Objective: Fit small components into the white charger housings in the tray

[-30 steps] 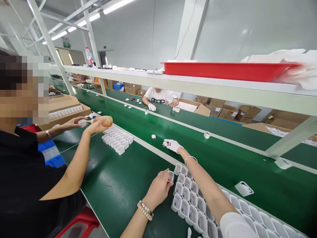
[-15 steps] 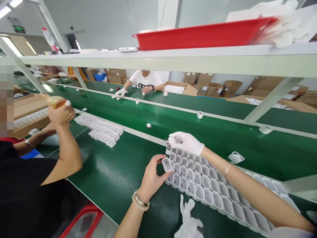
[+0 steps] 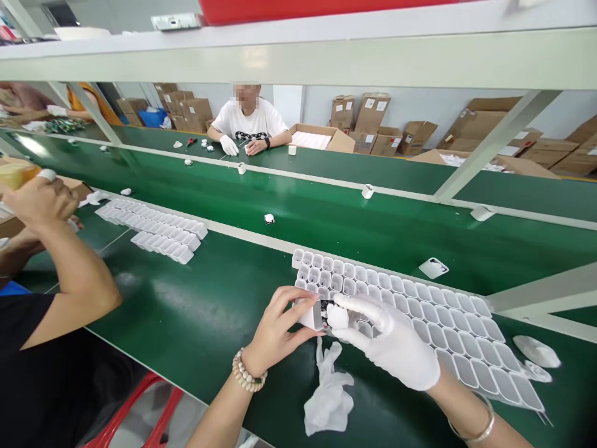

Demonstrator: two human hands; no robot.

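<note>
My bare left hand (image 3: 282,323), with a beaded bracelet at the wrist, grips a small white plastic housing (image 3: 310,316) turned on its side, its mouth toward the right. My right hand (image 3: 385,333), in a white glove, pinches a white part with a dark circuit board (image 3: 336,315) at that mouth. The board meets the housing's edge; how far it is inside I cannot tell. Beneath and behind the hands stand rows of white open-topped housings (image 3: 410,289). A crumpled white glove (image 3: 330,398) lies on the green table near me.
A green conveyor belt (image 3: 321,233) runs past the table, carrying a few white parts. Overhead is a shelf (image 3: 298,59) with a slanting post (image 3: 499,146). At left a co-worker's arm (image 3: 69,261) is raised near more housings (image 3: 158,227). Another person (image 3: 249,121) sits opposite.
My right hand has come from the belt edge toward me, bringing the board part to the housing. My left hand has turned the housing sideways. The view has tipped downward.
</note>
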